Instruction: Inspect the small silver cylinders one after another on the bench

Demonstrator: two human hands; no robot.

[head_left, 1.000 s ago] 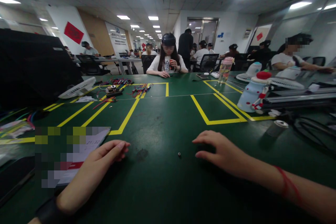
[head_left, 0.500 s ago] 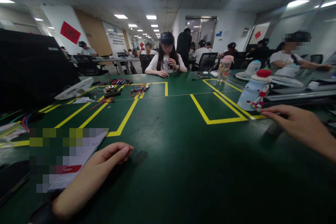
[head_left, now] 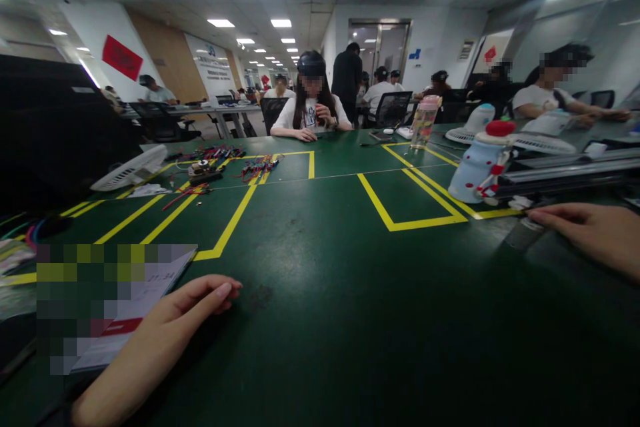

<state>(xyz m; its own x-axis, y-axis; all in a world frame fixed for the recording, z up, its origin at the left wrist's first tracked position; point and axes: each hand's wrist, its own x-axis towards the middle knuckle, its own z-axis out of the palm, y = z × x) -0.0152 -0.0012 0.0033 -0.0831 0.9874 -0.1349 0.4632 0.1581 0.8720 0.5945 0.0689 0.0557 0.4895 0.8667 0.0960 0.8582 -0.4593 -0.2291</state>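
My right hand [head_left: 587, 233] is at the right, thumb and fingertips pinched together. Whatever they may hold is too small to make out. Just under those fingertips stands a small dark grey cylinder [head_left: 525, 234]; whether they touch it I cannot tell. Left of it is a light-blue bottle [head_left: 473, 170] with a red top and a red-and-white figure hanging at its side. My left hand [head_left: 207, 300] rests on the green table [head_left: 320, 320], fingers curled in against the thumb, with nothing visible in them. Beneath that forearm lies a flat white sheet or screen [head_left: 150, 300], partly blurred out.
Yellow tape [head_left: 427, 222] marks boxes on the table. Bundles of coloured wires [head_left: 257, 168] and a white fan [head_left: 131, 168] lie at the left, near a black monitor [head_left: 60, 133]. A pink-lidded bottle [head_left: 426, 121] and metal rails [head_left: 575, 173] are at the right. A person sits opposite.
My right hand has moved to the right, so its fingertips are now over the grey cylinder. The view has shifted slightly; my left hand keeps its curled pose on the table.
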